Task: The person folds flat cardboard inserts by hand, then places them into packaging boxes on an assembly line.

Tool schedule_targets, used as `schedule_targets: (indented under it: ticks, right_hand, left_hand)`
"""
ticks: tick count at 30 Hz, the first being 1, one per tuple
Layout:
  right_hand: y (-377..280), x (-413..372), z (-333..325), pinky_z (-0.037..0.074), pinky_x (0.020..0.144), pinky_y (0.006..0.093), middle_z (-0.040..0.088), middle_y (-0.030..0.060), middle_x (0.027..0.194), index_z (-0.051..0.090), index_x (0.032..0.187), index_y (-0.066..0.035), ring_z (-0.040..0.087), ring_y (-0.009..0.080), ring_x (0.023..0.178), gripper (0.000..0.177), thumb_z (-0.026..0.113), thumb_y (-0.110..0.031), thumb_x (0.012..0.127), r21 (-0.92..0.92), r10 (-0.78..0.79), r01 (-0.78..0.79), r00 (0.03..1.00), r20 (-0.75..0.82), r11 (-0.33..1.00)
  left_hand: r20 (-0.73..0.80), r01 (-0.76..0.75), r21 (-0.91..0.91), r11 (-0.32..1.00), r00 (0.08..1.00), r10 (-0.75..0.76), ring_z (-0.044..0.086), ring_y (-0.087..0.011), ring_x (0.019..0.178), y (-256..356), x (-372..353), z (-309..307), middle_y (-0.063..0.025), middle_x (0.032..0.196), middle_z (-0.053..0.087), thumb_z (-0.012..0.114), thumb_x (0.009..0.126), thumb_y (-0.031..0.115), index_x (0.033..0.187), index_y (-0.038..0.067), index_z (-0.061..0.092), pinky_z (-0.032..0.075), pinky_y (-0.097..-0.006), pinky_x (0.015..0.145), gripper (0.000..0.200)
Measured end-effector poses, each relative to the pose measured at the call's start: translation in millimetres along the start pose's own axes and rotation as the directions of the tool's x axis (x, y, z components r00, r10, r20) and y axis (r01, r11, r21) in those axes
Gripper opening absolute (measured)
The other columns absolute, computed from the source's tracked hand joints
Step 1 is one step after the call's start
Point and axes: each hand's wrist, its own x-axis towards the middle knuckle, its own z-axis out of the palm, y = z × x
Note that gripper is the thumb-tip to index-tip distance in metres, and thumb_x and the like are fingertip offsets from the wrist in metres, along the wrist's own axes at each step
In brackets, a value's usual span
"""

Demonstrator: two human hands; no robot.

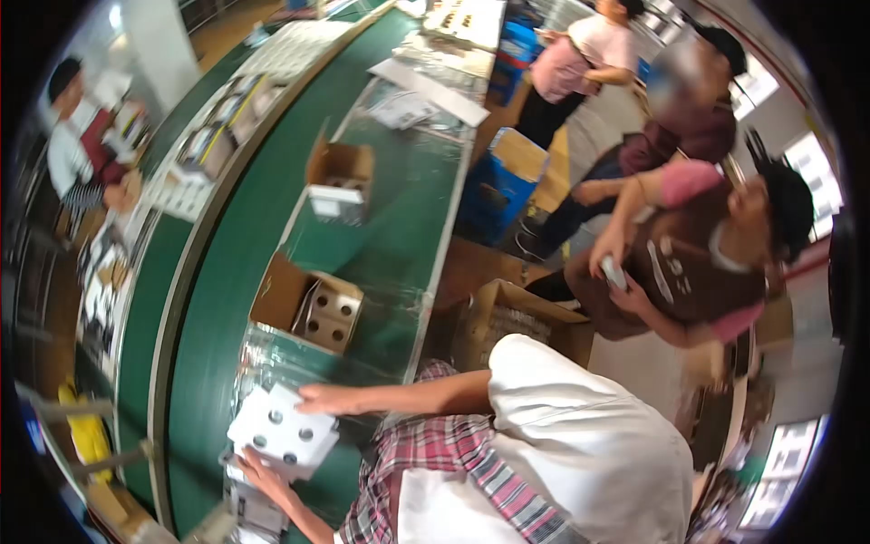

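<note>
A white cardboard insert (288, 433) with several round holes lies tilted between my two hands at the near part of the green bench. My right hand (328, 399) grips its upper right edge, fingers held together. Along the lower left edge, my left hand (260, 471) takes hold of the same piece. Parts of the fingers are hidden or blurred. White pieces (258, 512) lie just below the left hand. Beyond the right hand stands an open cardboard box (283, 295) with a holed insert inside.
Another open carton (340, 168) stands farther up the green bench (408, 218). A raised rail (204, 227) runs along the bench. White sheets (426, 91) lie at the far end. Co-workers stand along the right side, one holding a small pale object (613, 270); another person works at far left.
</note>
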Motion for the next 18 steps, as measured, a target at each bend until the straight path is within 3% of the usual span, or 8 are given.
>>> schedule_targets:
  ticks: [2,5,7,11,12,15,16,18]
  right_hand:
    - [2.4,-1.4,7.0,0.040,0.078,0.0305,0.051,0.0090,0.098,0.047,0.103,0.005,0.046,0.0149,0.091,0.040,0.048,-0.033,0.090,0.197,-0.001,0.006,1.000,-0.023,0.980]
    - [3.9,-6.5,0.6,0.040,0.080,0.0307,0.052,0.0118,0.101,0.046,0.109,0.005,0.048,0.0174,0.093,0.041,0.048,-0.030,0.088,0.116,0.178,-0.170,0.982,-0.064,0.979]
    - [15.4,-7.2,6.9,0.040,0.083,0.0340,0.055,0.0150,0.105,0.045,0.114,0.005,0.052,0.0225,0.097,0.049,0.050,-0.032,0.083,0.289,0.207,-0.163,0.970,-0.127,0.943]
    - [2.2,-10.9,15.7,0.036,0.089,0.0376,0.052,0.0186,0.114,0.045,0.120,0.006,0.051,0.0272,0.104,0.074,0.038,-0.058,0.083,0.289,0.256,-0.164,0.913,-0.319,0.943]
    - [-3.5,-13.7,15.4,0.035,0.090,0.0380,0.052,0.0188,0.115,0.047,0.119,0.005,0.050,0.0278,0.105,0.079,0.035,-0.064,0.082,0.260,0.269,-0.183,0.896,-0.352,0.948]
    - [-9.9,-14.2,11.5,0.036,0.088,0.0370,0.056,0.0173,0.111,0.056,0.111,0.002,0.051,0.0276,0.102,0.084,0.029,-0.071,0.080,0.335,0.205,-0.095,0.928,-0.310,0.937]
    - [-15.4,-13.1,12.4,0.039,0.084,0.0350,0.059,0.0139,0.105,0.061,0.106,-0.002,0.054,0.0247,0.096,0.076,0.031,-0.068,0.083,0.430,0.258,-0.107,0.915,-0.309,0.896]
    - [-28.8,-16.3,6.2,0.040,0.083,0.0328,0.058,0.0119,0.107,0.057,0.112,-0.004,0.053,0.0213,0.097,0.072,0.032,-0.066,0.084,0.481,0.244,-0.118,0.947,-0.208,0.869]
  left_hand:
    - [0.079,0.132,-0.251,0.959,0.990,-0.115,0.040,-0.0215,0.117,31.1,-24.0,14.4,-0.0113,0.130,0.041,0.048,0.089,0.043,0.129,-0.003,0.038,0.031,-0.0310,0.098,0.061]
    - [0.084,0.102,-0.173,0.980,0.992,-0.089,0.048,-0.0228,0.104,8.7,-12.1,19.3,-0.0165,0.120,0.047,0.048,0.089,0.043,0.121,-0.006,0.044,0.039,-0.0331,0.088,0.059]
    - [0.082,0.032,-0.117,0.993,0.996,-0.023,0.048,-0.0234,0.103,7.6,-15.9,27.3,-0.0180,0.118,0.048,0.048,0.089,0.043,0.119,-0.007,0.044,0.040,-0.0332,0.087,0.059]
    - [0.007,-0.029,-0.172,0.985,1.000,0.031,0.048,-0.0256,0.107,42.3,-44.2,53.0,-0.0166,0.122,0.046,0.037,0.090,0.051,0.123,-0.004,0.042,0.041,-0.0383,0.088,0.064]
    - [0.135,0.028,-0.289,0.957,0.991,0.011,0.043,-0.0286,0.114,35.0,-33.1,49.8,-0.0184,0.129,0.040,0.032,0.089,0.057,0.127,-0.004,0.039,0.037,-0.0416,0.094,0.072]
    - [0.205,0.168,-0.342,0.925,0.974,-0.101,0.043,-0.0285,0.115,50.9,-36.5,55.2,-0.0159,0.130,0.040,0.030,0.088,0.060,0.129,0.000,0.038,0.037,-0.0406,0.094,0.074]
    - [0.191,0.197,-0.336,0.921,0.972,-0.138,0.043,-0.0278,0.116,53.3,-36.0,56.3,-0.0136,0.131,0.040,0.030,0.088,0.061,0.132,0.003,0.035,0.037,-0.0401,0.094,0.073]
    - [0.201,0.214,-0.381,0.899,0.969,-0.146,0.043,-0.0274,0.116,60.2,-38.7,57.0,-0.0128,0.131,0.040,0.031,0.088,0.061,0.133,0.004,0.034,0.037,-0.0398,0.094,0.073]
